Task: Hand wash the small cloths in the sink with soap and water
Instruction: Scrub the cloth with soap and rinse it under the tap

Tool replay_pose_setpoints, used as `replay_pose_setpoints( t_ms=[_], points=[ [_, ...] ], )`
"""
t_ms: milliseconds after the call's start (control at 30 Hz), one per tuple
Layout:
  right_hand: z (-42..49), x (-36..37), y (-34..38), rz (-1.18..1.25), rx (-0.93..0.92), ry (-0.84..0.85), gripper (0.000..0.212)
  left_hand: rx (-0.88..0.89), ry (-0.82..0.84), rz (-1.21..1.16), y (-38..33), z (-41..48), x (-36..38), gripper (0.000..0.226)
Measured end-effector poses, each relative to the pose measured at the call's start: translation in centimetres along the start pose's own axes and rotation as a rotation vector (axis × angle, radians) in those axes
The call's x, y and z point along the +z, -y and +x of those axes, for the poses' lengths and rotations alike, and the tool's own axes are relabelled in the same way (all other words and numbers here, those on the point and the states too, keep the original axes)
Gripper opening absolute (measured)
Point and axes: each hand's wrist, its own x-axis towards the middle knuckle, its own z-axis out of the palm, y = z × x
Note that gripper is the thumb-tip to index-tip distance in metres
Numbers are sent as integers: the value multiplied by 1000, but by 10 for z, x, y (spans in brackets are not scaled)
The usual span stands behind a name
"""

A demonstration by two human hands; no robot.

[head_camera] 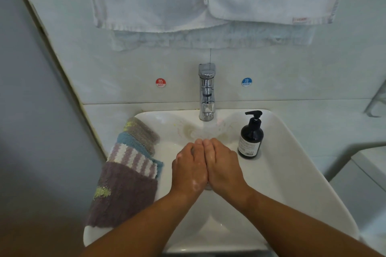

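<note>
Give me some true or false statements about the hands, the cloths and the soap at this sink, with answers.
1. The left hand and right hand are held side by side below the faucet. True.
2. The soap bottle stands on the left of the sink. False: it stands on the right.
3. The cloths lie on the sink's left rim, touched by neither hand. True.
4. The left hand grips a cloth. False: it holds nothing.

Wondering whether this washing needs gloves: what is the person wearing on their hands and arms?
Nothing. The left hand and right hand are bare: no gloves, rings, watch or bracelet. The left forearm and right forearm are bare too, no sleeve in view. The hands glisten wet, with white foam on the left one.
</note>
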Motion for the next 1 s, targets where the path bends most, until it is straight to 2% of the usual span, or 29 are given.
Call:
replay_pose_setpoints(
  t_ms=[167,267,333,467,567,667,733,800,867,933,1000],
  points=[
    [1,-3,6,-123,-79,38,49,153,97,344,3,9,-3,47],
    [1,-6,10,-212,-138,60,55,180,110,514,1,9,-4,25],
    [0,-6,10,-244,-165,77,52,178,97,501,1,8,-4,21],
    [2,-6,8,-263,-107,109,40,173,139,498,-5,6,-6,32],
    [3,-5,9,-202,-72,92,39,164,129,506,-6,6,-7,34],
    [1,-4,9,-117,-68,48,43,136,88,436,-7,5,-8,31],
    [0,-6,10,-83,-90,14,43,149,82,241,-5,4,-5,37],
    [2,-12,13,80,-32,-13,31,122,53,-51,-4,4,-5,40],
    [6,-22,14,274,76,34,15,91,68,-206,-6,7,-11,34],
    [11,-33,13,406,141,110,34,37,76,-335,-8,11,-17,20],
    [15,-40,14,473,134,147,43,26,89,-391,-7,16,-25,5]
  ],
)
